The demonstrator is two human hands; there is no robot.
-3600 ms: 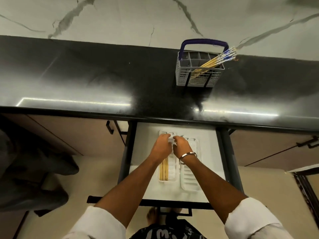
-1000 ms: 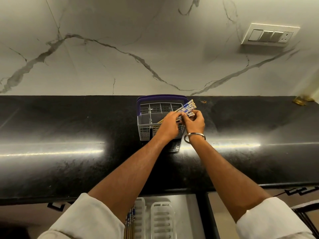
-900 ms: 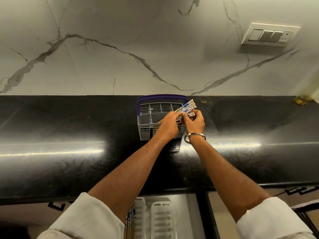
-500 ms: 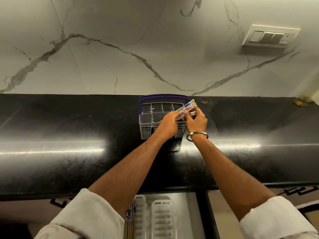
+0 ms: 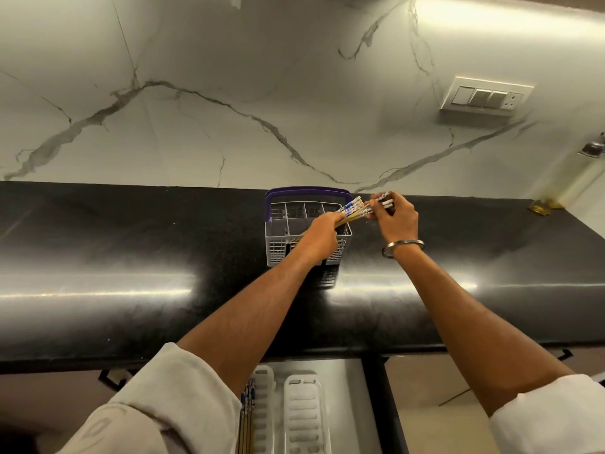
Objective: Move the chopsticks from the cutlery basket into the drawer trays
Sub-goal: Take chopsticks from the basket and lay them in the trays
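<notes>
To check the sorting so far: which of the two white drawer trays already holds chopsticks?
The left tray, partly under the left sleeve: chopsticks lie along its left side. The right tray beside it shows only bare slots.

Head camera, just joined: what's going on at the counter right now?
A person is pulling chopsticks out of the cutlery basket on the black counter. The left hand grips the bundle of chopsticks leaning out of the basket, while the right hand pinches a few apart at their patterned ends. In the open drawer below, the left tray already holds some chopsticks; the right tray looks empty.
</notes>
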